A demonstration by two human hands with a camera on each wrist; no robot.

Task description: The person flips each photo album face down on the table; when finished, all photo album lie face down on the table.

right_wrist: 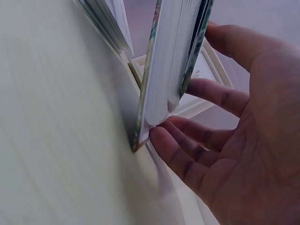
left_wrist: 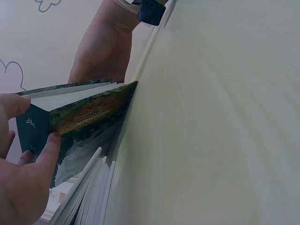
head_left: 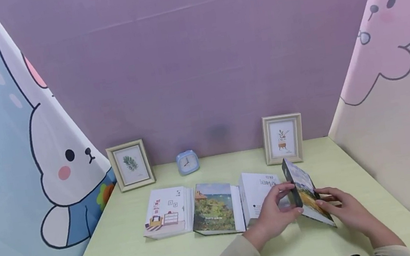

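Observation:
Both hands hold a photo album [head_left: 303, 186] with a painted landscape cover and a dark spine, tilted up at the right of the row of books. My left hand [head_left: 273, 216] grips it by the spine, fingers at the top part and thumb lower down. At the opposite edge, my right hand [head_left: 348, 208] holds the cover and page side. The right wrist view shows the white page block [right_wrist: 164, 70] between the covers, a lower corner close to the table. Partly behind my left hand lies a white book [head_left: 254, 195] with dark characters.
Left of it lie a photo album [head_left: 213, 209] with a seaside garden cover and a white book [head_left: 167, 213] with furniture drawings. Behind stand a leaf-print frame [head_left: 131, 165], a blue clock [head_left: 188, 162] and a plant-print frame [head_left: 283, 139]. A purple backdrop [head_left: 197, 68] closes the table's far side.

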